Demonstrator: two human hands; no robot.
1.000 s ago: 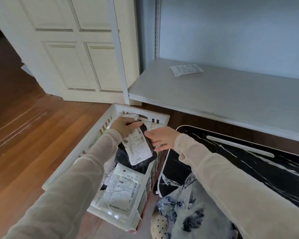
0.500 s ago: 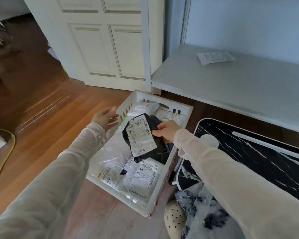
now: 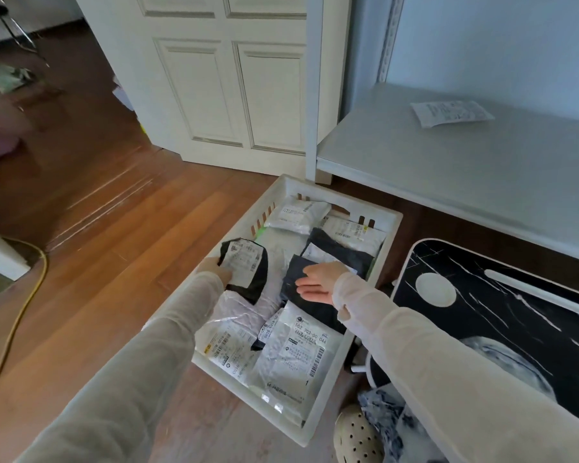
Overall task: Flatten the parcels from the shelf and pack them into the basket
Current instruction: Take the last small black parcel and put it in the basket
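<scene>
A white slatted basket (image 3: 326,429) stands on the wooden floor and holds several flat mailer parcels, white and dark. My left hand (image 3: 216,272) grips a black parcel with a white label (image 3: 248,267) at the basket's left side. My right hand (image 3: 320,282) lies flat, fingers straight, on a dark grey parcel (image 3: 298,279) in the middle of the basket. A large white labelled parcel (image 3: 301,349) lies at the near end. One white parcel (image 3: 452,113) lies on the pale shelf (image 3: 465,168) at the upper right.
A white panelled door (image 3: 231,88) stands behind the basket. A black marbled board (image 3: 502,315) lies to the right of the basket. A yellow cable (image 3: 20,315) runs over the floor at left. A beige clog (image 3: 356,436) shows at the bottom.
The black labelled parcel has gone from the basket's middle to its left side, and my left hand now grips it. My right hand has let it go and flattened onto the dark grey parcel.
</scene>
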